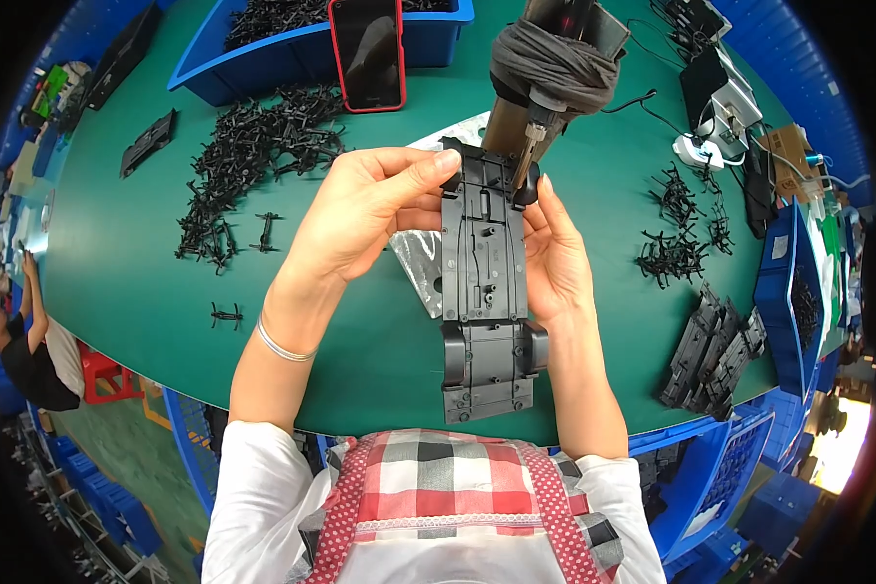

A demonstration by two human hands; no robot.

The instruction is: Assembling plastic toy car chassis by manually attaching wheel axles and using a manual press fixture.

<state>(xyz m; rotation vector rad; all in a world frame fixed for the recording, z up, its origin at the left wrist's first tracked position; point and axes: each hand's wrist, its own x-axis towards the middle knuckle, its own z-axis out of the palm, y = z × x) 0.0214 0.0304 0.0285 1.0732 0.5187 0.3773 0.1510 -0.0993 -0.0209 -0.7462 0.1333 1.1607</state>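
Observation:
Both my hands hold a long black plastic chassis plate (484, 263) by its far end, with its near end pointing toward my apron. My left hand (360, 209) pinches the far left edge, thumb on top and fingers underneath. On the opposite edge my right hand (557, 248) grips with its fingers curled behind the plate. The metal bit of a screwdriver (529, 156), mounted upright with grey cloth wound around it, comes down at the plate's far right corner. Whether the tip touches a screw there is too small to tell. Under the plate lies a shiny metal sheet (419, 261).
Small black plastic parts (253, 161) lie heaped on the green table (350, 360) at the left. Behind them stand a blue bin (302, 73) and a red-cased phone (368, 54). Several more chassis plates (711, 350) lie at right, near a power strip (699, 151). Another person (34, 350) works far left.

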